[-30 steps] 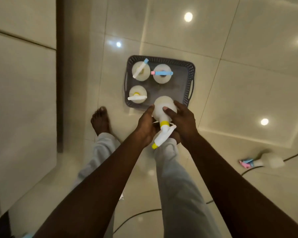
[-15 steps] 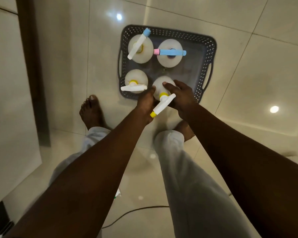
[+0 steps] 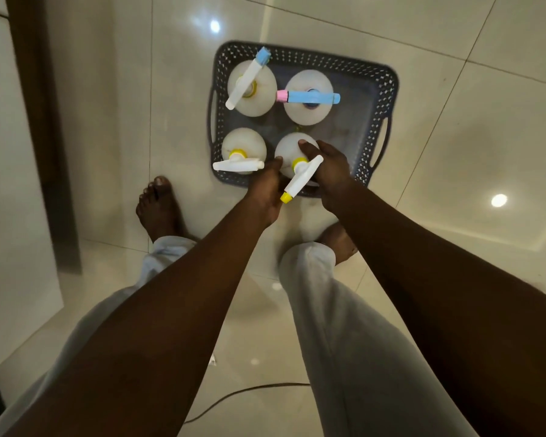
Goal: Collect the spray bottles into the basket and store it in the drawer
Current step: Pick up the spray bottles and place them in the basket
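Observation:
A dark perforated basket (image 3: pixel 382 99) stands on the tiled floor ahead of me. Three white spray bottles stand upright in it: one with a white and blue trigger (image 3: pixel 259 99) at the far left, one with a blue and pink trigger (image 3: pixel 309 113) beside it, one with a white trigger and yellow collar (image 3: pixel 243 146) at the near left. My left hand (image 3: pixel 265 190) and my right hand (image 3: pixel 331 171) both grip a fourth white bottle (image 3: pixel 289 149) with a yellow nozzle, upright in the basket's near middle.
Pale cabinet fronts (image 3: pixel 10 184) with a dark gap run along the left. My bare feet (image 3: pixel 158 206) stand just short of the basket. A thin dark cable (image 3: pixel 243 392) lies on the floor near my legs.
Both hands carried the yellow-nozzled bottle forward and down into the basket's near middle. The view tipped further down, so a bottle lying on the floor at the right left the frame.

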`<state>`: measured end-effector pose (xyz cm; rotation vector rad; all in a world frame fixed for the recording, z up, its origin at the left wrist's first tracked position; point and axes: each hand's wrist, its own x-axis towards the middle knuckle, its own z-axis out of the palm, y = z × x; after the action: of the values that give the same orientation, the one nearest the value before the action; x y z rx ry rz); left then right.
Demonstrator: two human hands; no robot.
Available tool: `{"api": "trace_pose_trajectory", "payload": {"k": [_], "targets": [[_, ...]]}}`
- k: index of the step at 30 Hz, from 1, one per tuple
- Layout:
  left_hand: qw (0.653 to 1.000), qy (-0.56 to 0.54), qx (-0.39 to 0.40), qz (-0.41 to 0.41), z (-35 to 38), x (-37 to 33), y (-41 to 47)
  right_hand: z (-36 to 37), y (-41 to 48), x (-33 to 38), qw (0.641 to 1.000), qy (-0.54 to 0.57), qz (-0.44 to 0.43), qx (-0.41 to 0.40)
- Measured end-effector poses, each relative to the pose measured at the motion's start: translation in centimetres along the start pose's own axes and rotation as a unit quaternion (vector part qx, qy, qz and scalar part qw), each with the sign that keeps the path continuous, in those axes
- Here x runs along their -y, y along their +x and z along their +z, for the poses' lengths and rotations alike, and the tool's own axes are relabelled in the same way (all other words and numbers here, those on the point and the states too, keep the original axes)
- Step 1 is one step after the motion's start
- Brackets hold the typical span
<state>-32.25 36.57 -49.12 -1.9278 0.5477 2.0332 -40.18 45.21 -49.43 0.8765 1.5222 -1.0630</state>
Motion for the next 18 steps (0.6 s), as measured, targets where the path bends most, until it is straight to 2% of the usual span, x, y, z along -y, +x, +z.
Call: {"api": "trace_pose_trajectory", "payload": {"k": [5,10,18], "targets": [[0.999,0.008,-0.041,0.006,-1.4,0.5,-2.1,-0.2,-1.8,-0.5,0.999,0.03,0.029,-0.015],[0.996,0.03,-0.083,0.022,-2.9,2.1,-7.2,-2.6,-7.3,-0.9,0.999,0.015,0.03,-0.039],[0.976,0.192,-0.08,0.064,-1.0,4.4,-18.8,-7.9,-18.5,-3.1,0.998,-0.021,-0.031,-0.04]]}}
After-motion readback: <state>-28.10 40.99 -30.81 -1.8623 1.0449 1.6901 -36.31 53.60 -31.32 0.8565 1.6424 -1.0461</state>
